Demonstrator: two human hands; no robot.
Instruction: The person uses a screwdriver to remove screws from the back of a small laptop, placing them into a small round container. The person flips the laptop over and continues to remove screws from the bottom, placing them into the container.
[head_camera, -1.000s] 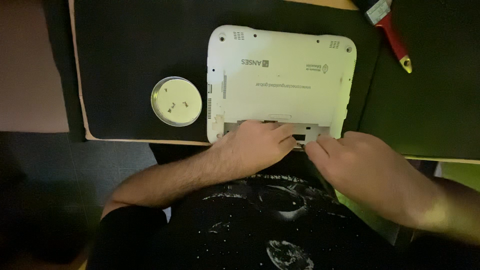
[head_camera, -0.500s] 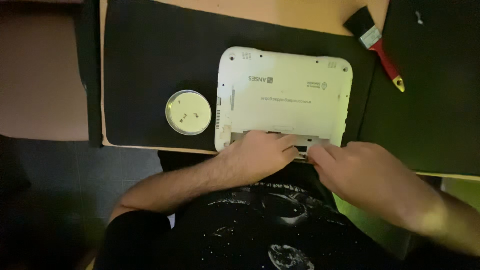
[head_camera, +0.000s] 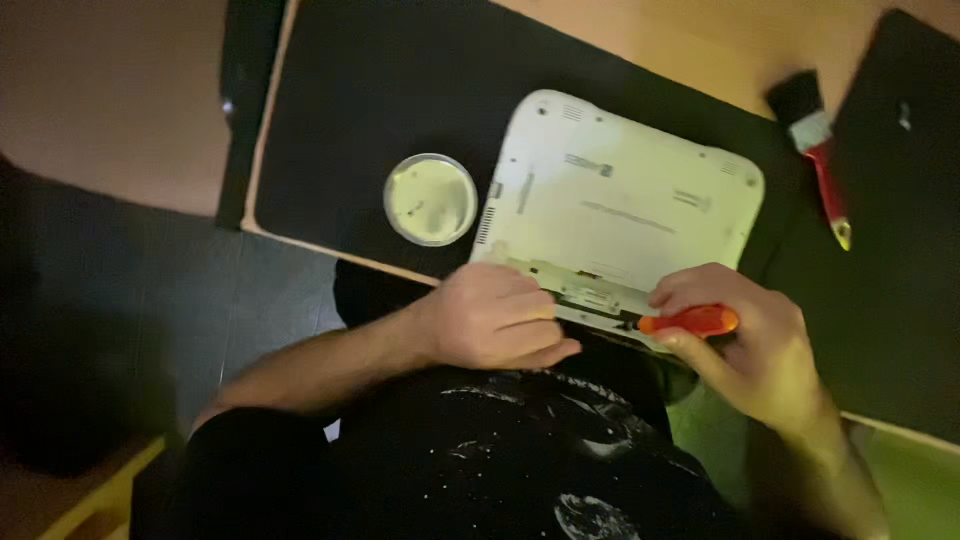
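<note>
A small white laptop (head_camera: 625, 205) lies upside down on a black mat (head_camera: 400, 90). My left hand (head_camera: 495, 318) rests on its near left edge, fingers curled against the open battery slot. My right hand (head_camera: 750, 340) grips an orange-handled screwdriver (head_camera: 690, 321), whose tip points left into the slot at the laptop's near edge.
A round shallow dish (head_camera: 431, 199) sits on the mat left of the laptop. A brush with a red handle (head_camera: 820, 165) lies at the right, beside a second black mat (head_camera: 900, 250). The wooden table edge runs close to my body.
The view has swung, so everything sits further right and tilted. The orange screwdriver is now visible in my right hand at the laptop's near edge.
</note>
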